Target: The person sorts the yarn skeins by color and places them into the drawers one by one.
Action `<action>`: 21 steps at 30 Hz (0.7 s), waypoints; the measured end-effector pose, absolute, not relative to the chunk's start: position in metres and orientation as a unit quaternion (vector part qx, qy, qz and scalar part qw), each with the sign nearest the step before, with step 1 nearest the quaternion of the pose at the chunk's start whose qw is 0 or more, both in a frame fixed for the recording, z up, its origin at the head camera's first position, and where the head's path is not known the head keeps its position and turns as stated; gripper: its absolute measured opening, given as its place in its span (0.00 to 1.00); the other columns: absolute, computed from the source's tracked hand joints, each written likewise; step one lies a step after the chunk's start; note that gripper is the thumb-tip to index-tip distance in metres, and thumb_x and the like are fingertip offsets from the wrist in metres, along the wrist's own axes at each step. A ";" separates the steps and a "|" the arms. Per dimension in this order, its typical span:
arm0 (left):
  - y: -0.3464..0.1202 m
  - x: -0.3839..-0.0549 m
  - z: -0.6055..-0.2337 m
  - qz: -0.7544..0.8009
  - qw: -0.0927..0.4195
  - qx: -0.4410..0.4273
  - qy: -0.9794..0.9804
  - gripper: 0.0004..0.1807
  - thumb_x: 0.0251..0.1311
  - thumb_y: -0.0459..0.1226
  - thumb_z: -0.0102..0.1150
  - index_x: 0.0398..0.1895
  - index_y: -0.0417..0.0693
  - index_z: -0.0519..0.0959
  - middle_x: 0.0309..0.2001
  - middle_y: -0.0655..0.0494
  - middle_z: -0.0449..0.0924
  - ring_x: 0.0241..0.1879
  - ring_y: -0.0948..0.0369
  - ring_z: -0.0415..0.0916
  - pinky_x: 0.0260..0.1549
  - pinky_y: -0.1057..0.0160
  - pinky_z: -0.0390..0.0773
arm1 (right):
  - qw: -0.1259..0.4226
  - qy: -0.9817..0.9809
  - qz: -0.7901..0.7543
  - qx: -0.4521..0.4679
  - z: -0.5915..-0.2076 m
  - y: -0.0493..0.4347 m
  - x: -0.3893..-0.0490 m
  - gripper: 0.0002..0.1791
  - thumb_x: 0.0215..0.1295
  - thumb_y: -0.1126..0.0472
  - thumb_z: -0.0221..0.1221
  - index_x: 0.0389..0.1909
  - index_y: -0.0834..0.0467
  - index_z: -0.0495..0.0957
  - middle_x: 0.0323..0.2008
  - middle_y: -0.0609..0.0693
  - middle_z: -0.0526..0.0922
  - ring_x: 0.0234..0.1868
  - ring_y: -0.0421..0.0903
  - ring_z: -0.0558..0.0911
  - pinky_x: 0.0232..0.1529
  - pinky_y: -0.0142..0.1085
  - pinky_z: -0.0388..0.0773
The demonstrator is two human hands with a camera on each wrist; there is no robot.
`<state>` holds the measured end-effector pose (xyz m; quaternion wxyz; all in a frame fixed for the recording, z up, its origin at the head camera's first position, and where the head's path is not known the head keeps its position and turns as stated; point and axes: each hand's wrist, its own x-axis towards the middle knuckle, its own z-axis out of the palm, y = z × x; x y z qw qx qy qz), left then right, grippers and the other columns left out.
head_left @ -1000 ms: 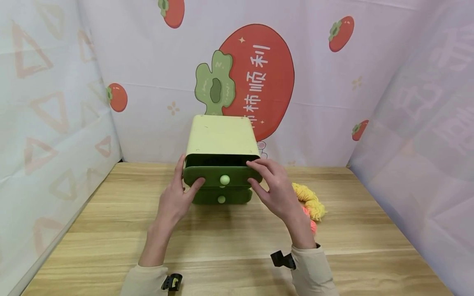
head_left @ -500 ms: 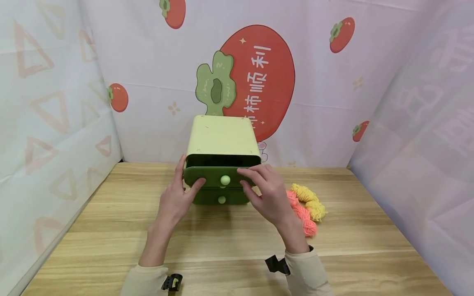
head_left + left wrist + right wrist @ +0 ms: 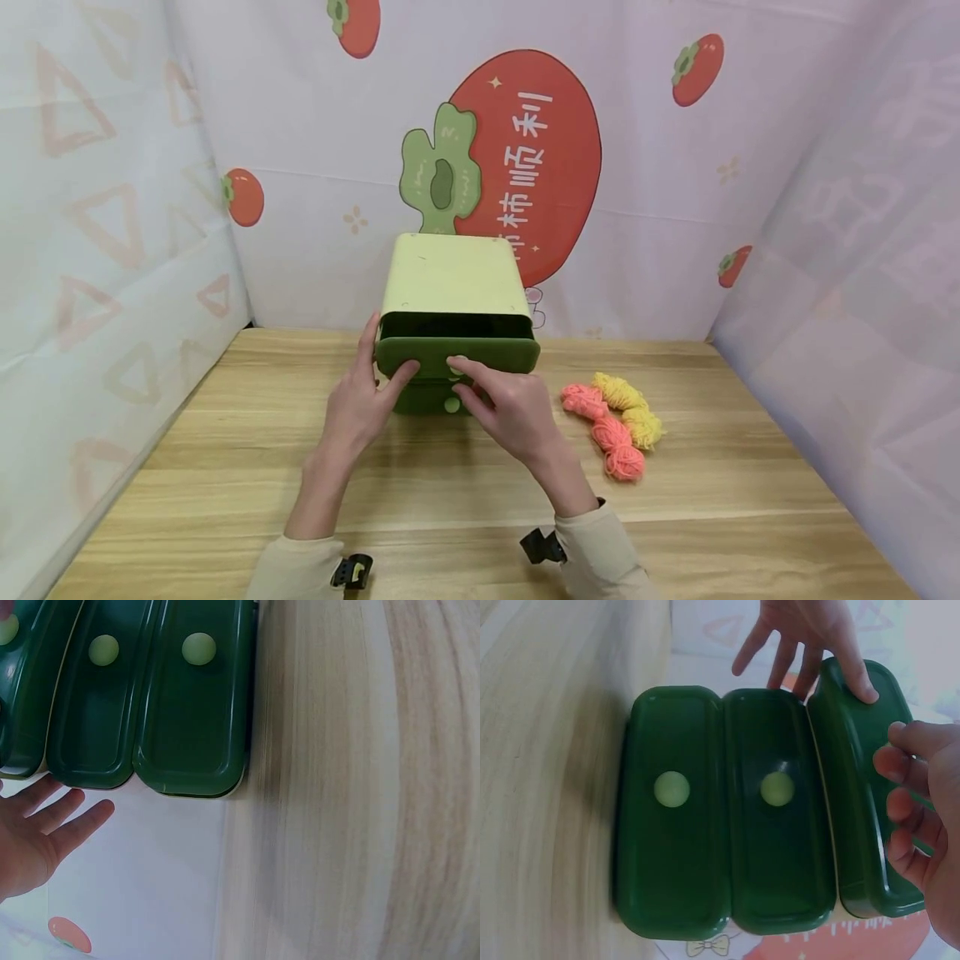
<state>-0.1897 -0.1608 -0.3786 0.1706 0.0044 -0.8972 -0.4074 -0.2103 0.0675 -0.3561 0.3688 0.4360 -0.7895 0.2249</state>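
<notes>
A small cabinet with a pale yellow-green top stands at the back of the table, its dark green drawers stacked. The top drawer sticks out a little, with a dark gap above its front. My right hand pinches the round pale green knob of that drawer, index finger above and thumb below. Along the cabinet's left side lies my left hand, fingers straight and spread, thumb on the drawer front's left part. In the right wrist view the middle drawer and bottom drawer sit flush, knobs bare.
To the right of the cabinet, a twisted pink yarn skein lies beside a yellow yarn skein on the wooden table. Printed cloth walls close in the back and both sides.
My right hand has slid left from the drawer front's right end onto its knob, uncovering the pink yarn. The left hand and the drawer keep their places.
</notes>
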 end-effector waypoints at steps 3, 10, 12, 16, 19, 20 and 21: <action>-0.160 -0.190 -0.379 -0.406 0.176 0.005 -0.897 0.46 0.65 0.65 0.50 0.78 0.82 0.35 0.65 0.39 0.72 0.46 0.44 0.78 0.39 0.45 0.77 | 0.372 -0.791 0.230 0.429 -0.358 0.065 -0.213 0.20 0.60 0.61 0.69 0.54 0.52 0.82 0.20 0.42 0.81 0.15 0.33 0.70 0.17 0.24 0.61; -0.159 -0.192 -0.378 -0.418 0.178 0.000 -0.891 0.45 0.65 0.65 0.50 0.78 0.81 0.36 0.64 0.43 0.73 0.42 0.48 0.78 0.36 0.52 0.75 | 0.384 -0.795 0.220 0.416 -0.356 0.062 -0.219 0.17 0.62 0.63 0.67 0.52 0.51 0.84 0.23 0.43 0.84 0.15 0.34 0.68 0.16 0.23 0.57; -0.158 -0.192 -0.378 -0.420 0.182 -0.001 -0.889 0.45 0.66 0.65 0.50 0.78 0.80 0.37 0.63 0.43 0.74 0.41 0.48 0.79 0.36 0.52 0.76 | 0.388 -0.793 0.211 0.419 -0.355 0.062 -0.221 0.16 0.62 0.63 0.66 0.51 0.51 0.84 0.26 0.43 0.86 0.14 0.34 0.67 0.16 0.24 0.57; -0.158 -0.192 -0.379 -0.424 0.184 -0.003 -0.887 0.45 0.66 0.64 0.50 0.79 0.78 0.37 0.64 0.43 0.73 0.44 0.46 0.79 0.38 0.50 0.77 | 0.400 -0.788 0.198 0.424 -0.353 0.062 -0.224 0.16 0.61 0.62 0.68 0.51 0.51 0.84 0.28 0.43 0.88 0.14 0.35 0.68 0.15 0.25 0.59; -0.158 -0.192 -0.381 -0.423 0.186 -0.005 -0.887 0.45 0.66 0.64 0.51 0.79 0.78 0.37 0.66 0.42 0.72 0.48 0.44 0.79 0.40 0.47 0.78 | 0.402 -0.788 0.197 0.423 -0.352 0.063 -0.226 0.17 0.60 0.62 0.69 0.51 0.51 0.84 0.27 0.43 0.87 0.15 0.35 0.70 0.15 0.26 0.60; -0.158 -0.192 -0.381 -0.422 0.187 -0.006 -0.887 0.45 0.66 0.64 0.51 0.79 0.78 0.37 0.65 0.41 0.72 0.49 0.44 0.78 0.41 0.46 0.78 | 0.401 -0.788 0.197 0.423 -0.352 0.062 -0.227 0.17 0.60 0.61 0.68 0.51 0.51 0.84 0.27 0.43 0.87 0.15 0.35 0.71 0.15 0.26 0.60; -0.158 -0.193 -0.381 -0.421 0.190 -0.008 -0.887 0.45 0.66 0.63 0.51 0.79 0.77 0.37 0.65 0.41 0.72 0.50 0.44 0.78 0.41 0.45 0.78 | 0.399 -0.790 0.197 0.423 -0.352 0.062 -0.228 0.17 0.60 0.61 0.68 0.51 0.51 0.84 0.27 0.43 0.87 0.15 0.35 0.71 0.15 0.26 0.60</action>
